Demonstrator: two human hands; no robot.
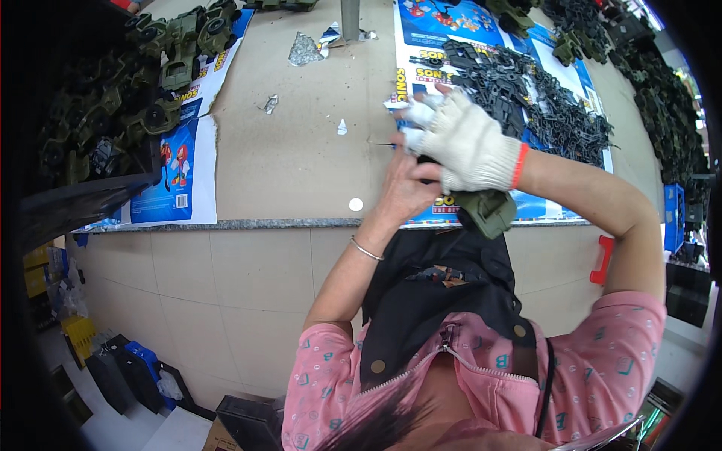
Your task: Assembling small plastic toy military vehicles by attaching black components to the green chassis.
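Both my hands meet over the near edge of the table, right of the middle. My right hand (468, 143), in a white knitted glove with bare or wrapped fingertips, is closed over an olive-green plastic toy vehicle part (490, 213). That part sticks out below the glove, tilted, and the glove hides its upper portion. Against it from the left, my bare left hand (406, 186), with a bangle at the wrist, bends its fingers around the hidden portion. A thin dark tip (381, 143) pokes out left of the fingers; what it belongs to is unclear.
Dark grey plastic parts (560, 113) lie heaped on blue printed cardboard (444, 26) beyond my right hand. Green toy vehicles (180, 56) crowd the far left, beside a black bin (90, 197). A grey post (350, 19), torn foil scraps (304, 49) and a white disc (356, 204) are on the table.
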